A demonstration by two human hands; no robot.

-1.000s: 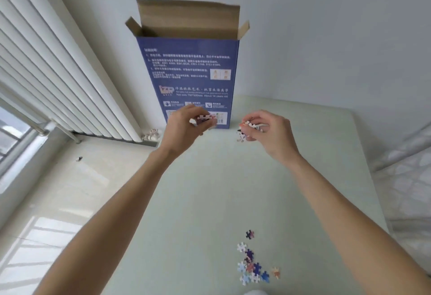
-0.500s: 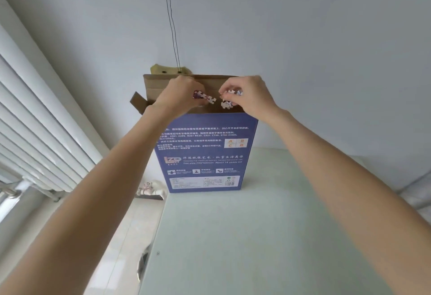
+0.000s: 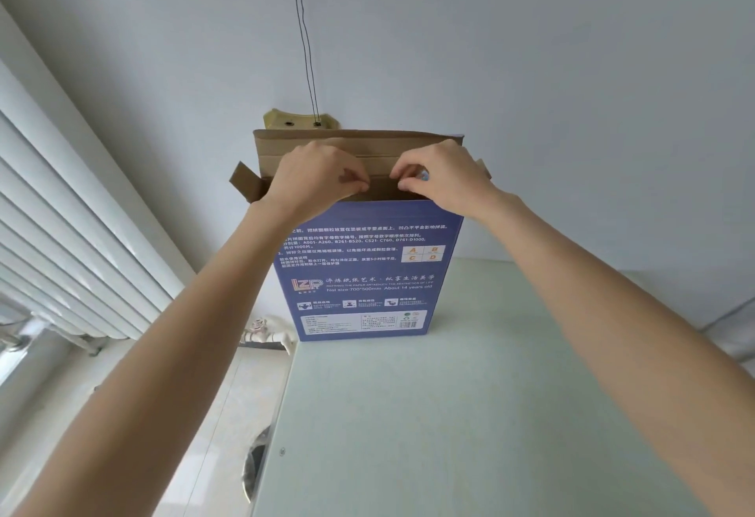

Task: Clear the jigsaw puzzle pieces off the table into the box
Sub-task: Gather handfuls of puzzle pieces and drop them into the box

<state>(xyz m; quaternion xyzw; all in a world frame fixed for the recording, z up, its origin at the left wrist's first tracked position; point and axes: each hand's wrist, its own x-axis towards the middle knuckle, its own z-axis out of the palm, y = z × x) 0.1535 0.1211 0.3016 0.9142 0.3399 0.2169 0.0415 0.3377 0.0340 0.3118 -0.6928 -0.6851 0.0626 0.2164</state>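
A tall blue puzzle box (image 3: 359, 271) stands upright at the table's far edge, its brown top flaps open. Both hands are at the box's top opening. My left hand (image 3: 322, 177) hovers over the opening with fingers curled and thumb against the fingertips; no piece shows between them. My right hand (image 3: 441, 177) pinches a small blue-and-white puzzle piece (image 3: 423, 176) just above the opening. The inside of the box is hidden.
The pale green table (image 3: 470, 414) stretches from the box toward me. A white radiator (image 3: 61, 230) runs along the left wall, with the floor below. A thin cord (image 3: 304, 34) hangs down to a yellow fitting behind the box.
Both hands have moved down to the box's opening. The pieces that stuck out of my left fingers are out of sight; only one piece shows in my right hand.
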